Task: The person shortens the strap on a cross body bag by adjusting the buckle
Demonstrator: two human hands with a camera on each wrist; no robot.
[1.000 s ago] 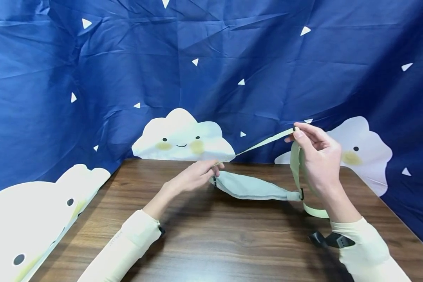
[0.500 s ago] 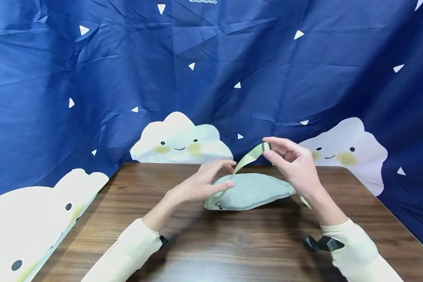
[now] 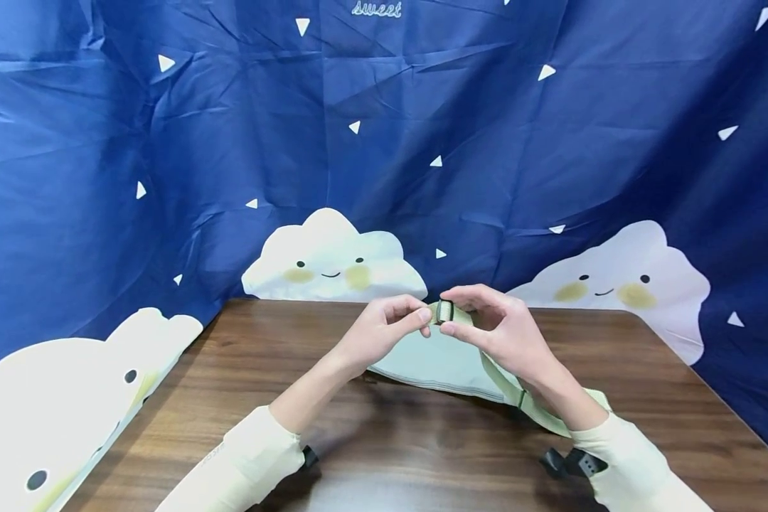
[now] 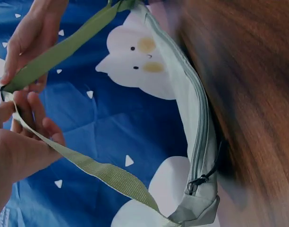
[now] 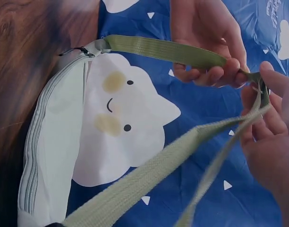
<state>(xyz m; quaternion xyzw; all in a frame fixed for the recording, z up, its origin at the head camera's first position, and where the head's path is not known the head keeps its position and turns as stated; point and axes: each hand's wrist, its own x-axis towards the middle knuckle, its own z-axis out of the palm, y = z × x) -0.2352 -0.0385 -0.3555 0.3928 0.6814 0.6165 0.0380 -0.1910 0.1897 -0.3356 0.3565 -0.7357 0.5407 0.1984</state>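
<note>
A pale green waist bag (image 3: pixel 432 363) with a long front zipper (image 4: pixel 201 109) stands on the table behind and below both hands. Its light green strap (image 4: pixel 111 175) rises from each end of the bag to the hands. My right hand (image 3: pixel 508 331) holds a black strap slider (image 3: pixel 444 311) between thumb and fingers. Close against it, my left hand (image 3: pixel 384 331) pinches the strap just left of the slider. Below the right hand, the doubled strap (image 5: pixel 149 184) hangs down toward the bag's right end. The zipper pull (image 4: pixel 201 181) is at the bag's left end.
The brown wood-grain table (image 3: pixel 384 455) ends at a blue curtain (image 3: pixel 384 128) printed with white clouds and triangles. A black wrist device (image 3: pixel 576 464) sits at the right sleeve cuff. A strap loop (image 3: pixel 544 412) lies at the right, by the forearm.
My right hand has come left and down with the slider toward the left hand. My left hand, loosely spread half a second ago, now pinches the strap beside it. The bag has shifted nearer.
</note>
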